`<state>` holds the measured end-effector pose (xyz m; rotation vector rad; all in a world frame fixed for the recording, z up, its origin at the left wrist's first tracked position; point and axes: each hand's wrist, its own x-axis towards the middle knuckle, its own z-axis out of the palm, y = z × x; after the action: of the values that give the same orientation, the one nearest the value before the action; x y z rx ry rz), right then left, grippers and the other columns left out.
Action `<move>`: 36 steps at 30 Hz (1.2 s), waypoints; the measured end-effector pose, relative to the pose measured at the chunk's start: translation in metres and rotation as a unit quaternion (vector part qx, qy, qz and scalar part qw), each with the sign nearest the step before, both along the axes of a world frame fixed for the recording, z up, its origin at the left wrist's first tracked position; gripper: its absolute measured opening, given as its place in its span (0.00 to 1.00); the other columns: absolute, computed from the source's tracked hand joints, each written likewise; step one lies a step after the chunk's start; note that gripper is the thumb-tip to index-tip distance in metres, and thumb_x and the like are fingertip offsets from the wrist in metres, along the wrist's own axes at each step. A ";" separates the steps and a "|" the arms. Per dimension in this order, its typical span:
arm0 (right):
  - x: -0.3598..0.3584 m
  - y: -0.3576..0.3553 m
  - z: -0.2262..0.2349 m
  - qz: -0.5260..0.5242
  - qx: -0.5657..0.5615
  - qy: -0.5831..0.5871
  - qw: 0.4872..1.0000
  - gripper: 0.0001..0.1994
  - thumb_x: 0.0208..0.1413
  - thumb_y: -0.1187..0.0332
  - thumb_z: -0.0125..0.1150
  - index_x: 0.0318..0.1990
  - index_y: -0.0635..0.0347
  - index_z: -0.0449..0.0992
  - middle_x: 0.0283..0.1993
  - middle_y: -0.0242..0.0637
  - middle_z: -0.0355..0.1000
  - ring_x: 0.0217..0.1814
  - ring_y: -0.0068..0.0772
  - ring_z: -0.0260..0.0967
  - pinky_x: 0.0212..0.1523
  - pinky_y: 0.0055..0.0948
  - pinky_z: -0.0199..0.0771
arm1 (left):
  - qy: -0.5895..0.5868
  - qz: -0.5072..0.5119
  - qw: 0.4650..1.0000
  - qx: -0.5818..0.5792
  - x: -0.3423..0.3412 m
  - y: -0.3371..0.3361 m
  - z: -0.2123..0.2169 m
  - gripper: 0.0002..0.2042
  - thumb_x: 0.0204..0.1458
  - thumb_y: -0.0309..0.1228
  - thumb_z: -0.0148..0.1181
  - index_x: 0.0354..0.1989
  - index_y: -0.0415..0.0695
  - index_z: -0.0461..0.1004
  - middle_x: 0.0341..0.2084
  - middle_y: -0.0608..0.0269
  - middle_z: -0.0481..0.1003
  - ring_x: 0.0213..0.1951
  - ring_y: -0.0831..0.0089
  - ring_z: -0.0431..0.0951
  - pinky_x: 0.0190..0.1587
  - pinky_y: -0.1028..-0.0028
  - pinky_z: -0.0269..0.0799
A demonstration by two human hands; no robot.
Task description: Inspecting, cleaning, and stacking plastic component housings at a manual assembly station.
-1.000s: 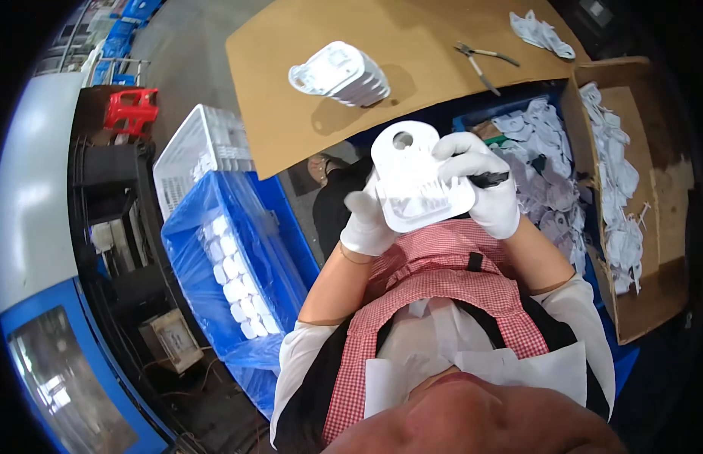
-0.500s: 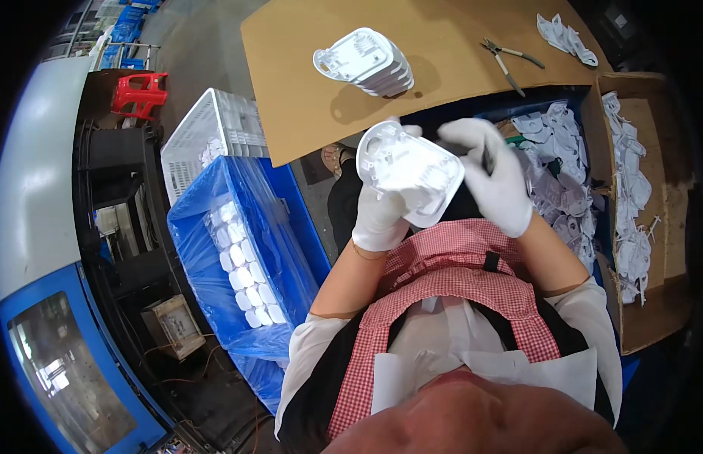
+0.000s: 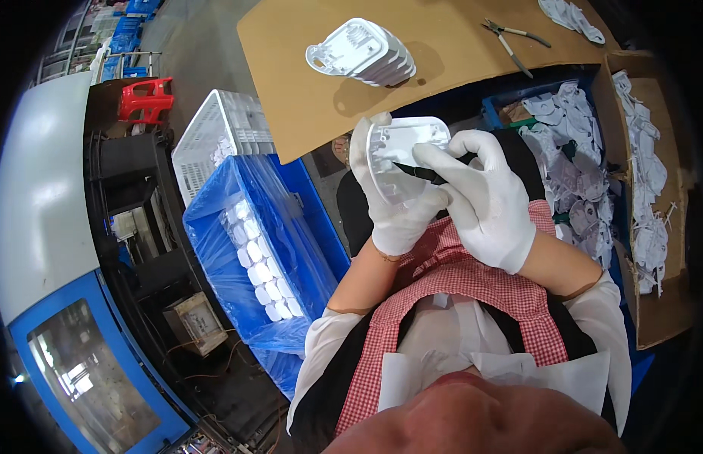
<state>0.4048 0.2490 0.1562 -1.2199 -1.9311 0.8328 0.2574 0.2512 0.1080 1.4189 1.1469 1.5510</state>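
A white moulded plastic housing (image 3: 397, 141) is held up over my lap, tilted, with its ribbed inner side showing. My left hand (image 3: 400, 223), in a white glove, grips its left side and lower edge. From the right my gloved right hand (image 3: 494, 204) closes on the same housing, index finger laid against its inner face and thumb close to the left thumb. A dark wedge shows between the fingers and the housing; I cannot make out what it is. Ahead on the brown tabletop (image 3: 291, 98) stands a stack of similar white housings (image 3: 359, 51).
Cutting pliers (image 3: 510, 45) and white parts (image 3: 571, 19) lie on the tabletop. At right are a blue bin of white parts (image 3: 567, 151) and a cardboard box (image 3: 669, 303). At left stand a lined blue crate (image 3: 321, 219), a white basket (image 3: 204, 144), a red stool (image 3: 147, 102) and a machine (image 3: 86, 363).
The housing has been tipped more upright in my left hand. My right hand has come in from beside it and now touches its inner face. The whole view has shifted slightly.
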 end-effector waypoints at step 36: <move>0.001 0.019 0.002 0.041 -0.023 0.072 0.996 0.18 0.48 0.79 0.52 0.49 0.60 0.75 0.38 0.42 0.67 0.38 0.37 0.67 0.41 0.27 0.68 | -0.080 0.004 0.997 0.021 0.002 0.014 -0.003 0.57 0.27 0.48 0.78 0.63 0.38 0.44 0.55 0.53 0.56 0.51 0.63 0.68 0.50 0.65 0.70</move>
<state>0.4059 0.2677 0.1582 -1.0822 -1.8658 0.9862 0.2597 0.2650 0.1046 1.2924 1.0305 1.6711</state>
